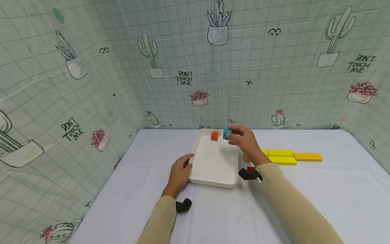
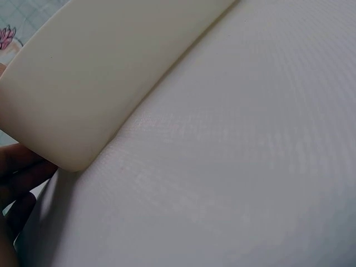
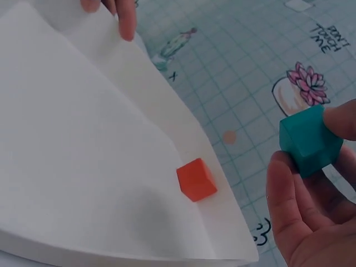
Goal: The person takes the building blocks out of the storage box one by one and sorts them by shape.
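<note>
A white rectangular tray (image 1: 214, 162) lies on the table. My left hand (image 1: 179, 174) grips its left wall, with fingers (image 2: 19, 172) against the outside in the left wrist view. Over the far right part of the tray, my right hand (image 1: 245, 140) pinches a teal block (image 3: 311, 139) between thumb and fingers. An orange cube (image 3: 196, 179) sits inside the tray by the far wall, just left of the teal block in the head view.
Several flat yellow blocks (image 1: 280, 160) lie right of the tray, with an orange-yellow bar (image 1: 307, 157) at their end. A red block (image 1: 250, 168) is partly hidden by my right wrist. A patterned cloth (image 1: 231, 98) hangs behind the white table (image 1: 335, 193).
</note>
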`<state>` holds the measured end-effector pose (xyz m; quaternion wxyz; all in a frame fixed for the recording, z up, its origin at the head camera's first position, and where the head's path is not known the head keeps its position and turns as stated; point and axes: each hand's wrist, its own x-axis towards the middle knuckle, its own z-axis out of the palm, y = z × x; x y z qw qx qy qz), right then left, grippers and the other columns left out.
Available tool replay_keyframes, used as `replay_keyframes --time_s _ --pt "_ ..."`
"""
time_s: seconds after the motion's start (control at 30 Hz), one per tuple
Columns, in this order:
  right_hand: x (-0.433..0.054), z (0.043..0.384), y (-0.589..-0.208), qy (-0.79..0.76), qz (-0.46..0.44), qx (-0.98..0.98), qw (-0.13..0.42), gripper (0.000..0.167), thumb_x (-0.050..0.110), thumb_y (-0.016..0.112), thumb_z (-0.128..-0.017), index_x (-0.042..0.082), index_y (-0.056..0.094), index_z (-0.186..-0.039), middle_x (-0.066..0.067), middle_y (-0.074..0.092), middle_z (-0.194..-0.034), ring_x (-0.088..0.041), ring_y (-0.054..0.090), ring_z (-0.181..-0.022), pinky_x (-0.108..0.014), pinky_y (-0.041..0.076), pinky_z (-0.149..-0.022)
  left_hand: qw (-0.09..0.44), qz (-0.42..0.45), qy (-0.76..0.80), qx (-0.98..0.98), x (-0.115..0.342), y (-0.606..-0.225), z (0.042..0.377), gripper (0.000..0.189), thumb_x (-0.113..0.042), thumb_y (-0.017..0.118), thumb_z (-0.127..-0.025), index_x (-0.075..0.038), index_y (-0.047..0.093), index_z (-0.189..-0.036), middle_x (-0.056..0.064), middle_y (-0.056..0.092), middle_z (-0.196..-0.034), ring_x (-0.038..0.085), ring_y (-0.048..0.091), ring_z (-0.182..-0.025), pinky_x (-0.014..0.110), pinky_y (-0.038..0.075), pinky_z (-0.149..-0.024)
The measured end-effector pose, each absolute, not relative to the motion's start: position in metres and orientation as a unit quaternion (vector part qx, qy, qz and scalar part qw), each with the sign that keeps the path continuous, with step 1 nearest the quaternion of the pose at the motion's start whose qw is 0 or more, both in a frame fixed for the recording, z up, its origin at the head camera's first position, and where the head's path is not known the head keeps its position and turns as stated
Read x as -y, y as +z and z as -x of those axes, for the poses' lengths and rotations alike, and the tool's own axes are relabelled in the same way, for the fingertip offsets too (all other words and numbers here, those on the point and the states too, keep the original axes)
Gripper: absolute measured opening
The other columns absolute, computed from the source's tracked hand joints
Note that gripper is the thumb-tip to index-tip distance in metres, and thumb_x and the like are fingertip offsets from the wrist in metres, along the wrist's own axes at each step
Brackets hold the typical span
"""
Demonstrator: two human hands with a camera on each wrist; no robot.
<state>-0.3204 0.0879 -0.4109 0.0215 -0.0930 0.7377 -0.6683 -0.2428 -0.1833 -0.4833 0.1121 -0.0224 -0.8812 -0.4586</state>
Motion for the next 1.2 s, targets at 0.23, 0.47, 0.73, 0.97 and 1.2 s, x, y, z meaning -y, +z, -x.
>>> replay_keyframes --time_s 0.23,0.47,0.73,0.97,1.2 --pt "-0.101 0.305 -0.404 -0.663 0.091 -0.743 0.021 0.052 0.027 0.065 -0.098 0.002 0.051 -0.142 -0.016 0.053 -0.133 -0.035 0.059 -0.115 -0.040 0.054 -0.094 0.109 0.020 -0.463 0.879 0.183 -0.484 0.242 0.038 -0.013 0.054 -0.099 -0.017 0.064 -0.135 0.008 0.061 -0.135 0.024 0.054 -0.129 0.045 0.043 -0.107" --pt "-0.115 0.291 -0.404 -0.658 0.087 -0.748 0.001 0.053 0.029 0.067 -0.097 0.003 0.051 -0.141 -0.017 0.054 -0.131 -0.036 0.063 -0.108 -0.032 0.056 -0.089 0.108 0.013 -0.462 0.880 0.183 -0.482 0.240 0.038 -0.013 0.053 -0.098 -0.017 0.065 -0.135 0.008 0.061 -0.135 0.025 0.053 -0.129 0.046 0.041 -0.109" --pt "-0.132 0.276 -0.403 -0.646 0.070 -0.760 -0.011 0.054 0.031 0.064 -0.099 0.004 0.048 -0.143 -0.016 0.052 -0.136 -0.028 0.063 -0.107 -0.029 0.055 -0.090 0.106 0.015 -0.458 0.882 0.184 -0.483 0.241 0.039 -0.013 0.053 -0.099 -0.017 0.064 -0.136 0.008 0.060 -0.136 0.026 0.052 -0.130 0.046 0.040 -0.109" --pt "-0.140 0.270 -0.400 -0.657 0.054 -0.751 -0.020 0.056 0.033 0.064 -0.099 0.003 0.046 -0.143 -0.016 0.051 -0.139 -0.029 0.060 -0.113 -0.029 0.055 -0.090 0.102 0.014 -0.458 0.883 0.183 -0.480 0.242 0.039 -0.012 0.053 -0.098 -0.017 0.064 -0.135 0.008 0.060 -0.136 0.025 0.052 -0.130 0.045 0.040 -0.110" --pt "-0.158 0.259 -0.401 -0.664 0.045 -0.747 -0.013 0.059 0.036 0.062 -0.100 0.002 0.044 -0.144 -0.017 0.050 -0.141 -0.025 0.059 -0.113 -0.024 0.055 -0.088 0.101 0.017 -0.461 0.882 0.183 -0.481 0.243 0.039 -0.012 0.053 -0.098 -0.018 0.064 -0.135 0.008 0.060 -0.136 0.025 0.052 -0.131 0.045 0.041 -0.109"
